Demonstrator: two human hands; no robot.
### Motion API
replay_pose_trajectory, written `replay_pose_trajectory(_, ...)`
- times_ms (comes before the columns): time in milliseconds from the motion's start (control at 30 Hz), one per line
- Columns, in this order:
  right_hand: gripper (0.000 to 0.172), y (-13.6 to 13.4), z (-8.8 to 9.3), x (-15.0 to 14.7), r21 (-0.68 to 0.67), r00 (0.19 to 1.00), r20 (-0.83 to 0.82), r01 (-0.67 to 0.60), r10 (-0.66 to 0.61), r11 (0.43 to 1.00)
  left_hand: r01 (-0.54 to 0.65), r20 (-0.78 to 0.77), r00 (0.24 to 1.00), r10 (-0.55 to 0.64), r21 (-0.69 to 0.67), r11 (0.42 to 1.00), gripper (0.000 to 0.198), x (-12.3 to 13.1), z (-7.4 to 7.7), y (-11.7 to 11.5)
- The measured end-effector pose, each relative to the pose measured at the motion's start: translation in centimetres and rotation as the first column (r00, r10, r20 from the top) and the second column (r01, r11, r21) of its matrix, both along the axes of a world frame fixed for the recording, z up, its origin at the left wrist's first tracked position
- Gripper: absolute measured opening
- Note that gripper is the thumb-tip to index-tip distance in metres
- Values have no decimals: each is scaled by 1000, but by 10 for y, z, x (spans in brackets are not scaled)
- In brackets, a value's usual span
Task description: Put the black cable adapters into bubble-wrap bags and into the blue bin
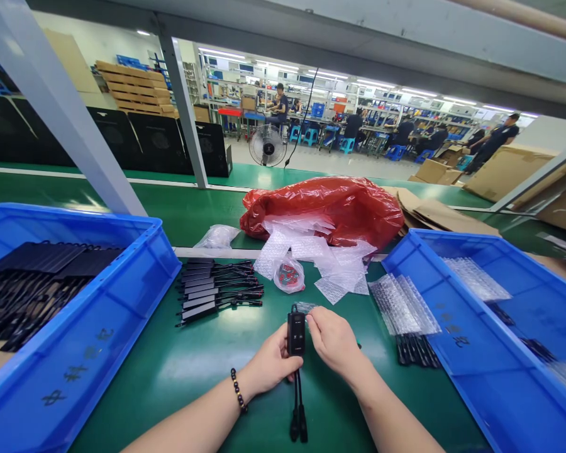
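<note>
My left hand (270, 363) is closed around a small black module (296, 333), held upright over the green table (179, 371). Two short black leads with plugs (298, 415) hang from the module's lower end. My right hand (332, 340) pinches at the module's upper right edge, with a bit of clear film (305, 307) just above its fingers. A bead bracelet (238, 390) circles my left wrist. A row of the same black modules (217, 290) lies on the table ahead of my left hand.
A blue bin (122, 302) of black parts stands at left, another blue bin (481, 371) with bubble wrap at right. Bubble-wrap pouches (403, 305), loose wrap sheets (321, 258) and a red plastic bag (330, 211) lie ahead. People work at benches far behind.
</note>
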State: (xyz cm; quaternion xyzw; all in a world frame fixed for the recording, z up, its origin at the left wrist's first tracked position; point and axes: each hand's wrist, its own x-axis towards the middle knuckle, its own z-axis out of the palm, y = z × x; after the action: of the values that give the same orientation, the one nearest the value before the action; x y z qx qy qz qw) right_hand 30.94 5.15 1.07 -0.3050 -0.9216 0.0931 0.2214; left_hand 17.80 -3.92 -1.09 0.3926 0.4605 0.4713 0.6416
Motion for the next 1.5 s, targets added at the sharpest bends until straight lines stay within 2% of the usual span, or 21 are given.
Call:
replay_pose_trajectory(167,29,0,0,0,14,1000,3,12,-12,1000,-1,-7,1000,1,2,1000,51,0,-2,0)
replay_pose_trajectory(267,29,-1,1,0,-33,1000,3,11,-11,999,-3,-16,1000,3,10,1000,52,0,-2,0)
replay_pose_trajectory(400,31,0,5,0,-232,1000,8,9,-7,973,1,-14,1000,-1,18,1000,52,0,-2,0)
replay_pose_trajectory(500,33,2,8,0,-391,1000,5,-7,9,920,10,-6,1000,-10,17,1000,53,-1,-2,0)
replay_pose_trajectory(600,36,4,8,0,-482,1000,-16,-24,19,876,15,-7,1000,-15,20,1000,53,-1,-1,-1)
replay_pose_trajectory(767,38,2,10,1,-495,999,-36,-43,28,868,16,-10,1000,-16,5,1000,52,0,0,-1)
replay_pose_trajectory(900,39,6,22,7,-500,976,-129,-218,177,838,-5,12,1000,5,-3,1000,48,-1,-3,2)
replay_pose_trajectory(933,40,9,25,8,-497,974,-132,-226,184,838,-31,8,999,31,-11,999,48,-1,-3,3)
replay_pose_trajectory(1000,41,18,28,8,-446,992,-28,-126,127,886,-111,-6,994,111,-27,993,48,-3,-3,5)
replay_pose_trajectory(1067,38,26,24,4,-315,980,197,41,23,948,-192,-20,981,192,-37,981,48,-4,-1,6)
replay_pose_trajectory(1133,33,30,15,-3,-169,907,417,148,-66,974,-242,-29,970,241,-46,969,48,-5,2,6)
replay_pose_trajectory(1200,29,31,5,-10,-90,842,526,195,-120,977,-255,-29,967,254,-51,966,50,-6,4,6)
replay_pose_trajectory(1300,27,33,-4,-12,-71,840,508,260,-190,963,-237,-7,971,237,-40,971,52,-7,5,5)
replay_pose_trajectory(1400,26,42,-2,-2,-92,885,380,327,-271,940,-217,13,976,217,-32,976,51,-7,5,4)
replay_pose_trajectory(1500,18,55,-1,13,-60,871,343,394,-352,917,-210,18,977,211,-36,977,53,-7,5,4)
